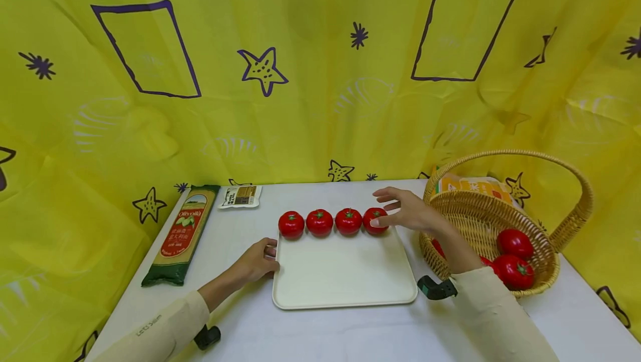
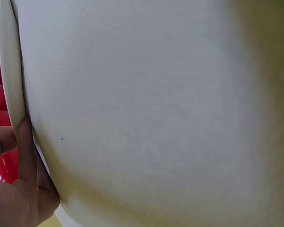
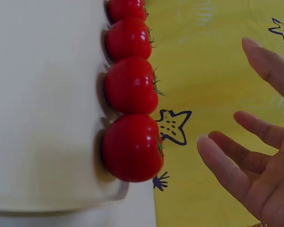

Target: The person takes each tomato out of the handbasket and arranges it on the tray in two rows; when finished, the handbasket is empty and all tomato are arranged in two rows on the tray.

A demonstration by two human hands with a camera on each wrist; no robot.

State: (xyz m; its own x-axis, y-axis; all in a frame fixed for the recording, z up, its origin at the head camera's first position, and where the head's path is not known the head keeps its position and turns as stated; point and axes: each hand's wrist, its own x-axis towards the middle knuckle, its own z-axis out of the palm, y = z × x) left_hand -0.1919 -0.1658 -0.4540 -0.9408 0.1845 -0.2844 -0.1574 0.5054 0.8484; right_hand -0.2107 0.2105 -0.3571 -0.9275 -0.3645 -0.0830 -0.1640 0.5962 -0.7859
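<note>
A cream tray (image 1: 345,276) lies on the table with several red tomatoes (image 1: 319,222) in a row along its far edge. At the tray's left edge my left hand (image 1: 260,260) pinches the rim; in the left wrist view the thumb and fingers (image 2: 26,158) are on either side of it. My right hand (image 1: 408,210) is over the tray's far right corner, beside the rightmost tomato (image 3: 132,148). The right wrist view shows its fingers (image 3: 225,165) spread, apart from that tomato and holding nothing.
To the right stands a wicker basket (image 1: 463,209) with a tall handle and several tomatoes (image 1: 514,243) inside. An orange and yellow packet (image 1: 488,186) is behind it. A green and red pasta bag (image 1: 182,234) and a small white sachet (image 1: 241,196) lie at left. A yellow curtain (image 1: 310,128) hangs behind.
</note>
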